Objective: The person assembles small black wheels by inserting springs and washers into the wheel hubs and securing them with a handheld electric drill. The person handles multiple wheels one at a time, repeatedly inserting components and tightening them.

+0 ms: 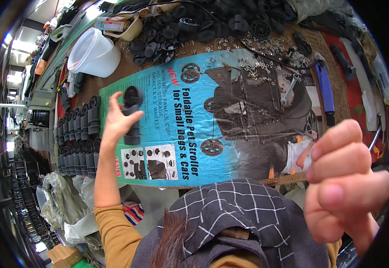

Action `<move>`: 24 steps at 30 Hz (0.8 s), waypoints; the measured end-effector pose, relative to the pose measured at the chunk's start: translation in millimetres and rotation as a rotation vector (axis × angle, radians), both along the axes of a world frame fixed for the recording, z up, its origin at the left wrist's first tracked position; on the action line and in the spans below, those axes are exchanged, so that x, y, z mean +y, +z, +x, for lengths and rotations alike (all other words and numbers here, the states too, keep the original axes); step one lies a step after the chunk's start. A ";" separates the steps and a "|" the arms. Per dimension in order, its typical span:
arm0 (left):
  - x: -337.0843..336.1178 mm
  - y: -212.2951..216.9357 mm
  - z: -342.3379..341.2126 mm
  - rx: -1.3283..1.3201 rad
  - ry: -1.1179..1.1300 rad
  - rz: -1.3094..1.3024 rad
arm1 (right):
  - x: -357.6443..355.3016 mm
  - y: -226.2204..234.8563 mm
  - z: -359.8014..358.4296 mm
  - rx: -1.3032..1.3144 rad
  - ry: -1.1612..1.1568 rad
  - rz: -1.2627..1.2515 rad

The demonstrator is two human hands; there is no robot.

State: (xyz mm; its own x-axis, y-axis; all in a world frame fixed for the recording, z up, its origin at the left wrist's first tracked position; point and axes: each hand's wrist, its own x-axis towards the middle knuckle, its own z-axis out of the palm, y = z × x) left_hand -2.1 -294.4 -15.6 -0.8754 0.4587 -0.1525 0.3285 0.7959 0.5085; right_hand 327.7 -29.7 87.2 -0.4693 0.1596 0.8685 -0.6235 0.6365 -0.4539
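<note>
My left hand [119,121] is over the left part of a blue printed sheet, thumb and fingers curved round a black cylindrical plastic part [132,129] with a round, hollow top. The part is slightly blurred. Just left of it, similar black plastic parts [84,123] stand in two close rows at the table's edge. Raised at the right, close to the camera, my right hand [344,183] is closed in a fist. Its curled fingers hide whatever may be inside. The printed sheet [190,129] shows a pet stroller and lies flat beneath the hands.
A white bucket [97,56] stands at the far left. Black plastic pieces [167,35] are heaped at the back, beside scattered small metal nuts [252,67]. A wrench [290,89] lies on the sheet. A blue-handled power tool [324,87] rests to the right. Another person's checked hood [234,201] fills the near edge.
</note>
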 end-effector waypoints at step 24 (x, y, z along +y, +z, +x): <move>71.3 -41.6 118.7 -0.236 -0.454 0.223 | -46.0 23.6 14.2 -0.058 0.206 -0.151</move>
State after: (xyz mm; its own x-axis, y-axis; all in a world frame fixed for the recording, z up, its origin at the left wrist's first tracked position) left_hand 116.6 -223.1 -57.2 -0.5366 0.8251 -0.1768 0.4698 0.4661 0.7497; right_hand 341.9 -75.7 110.8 -0.5533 0.1814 0.8130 -0.7035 0.4209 -0.5727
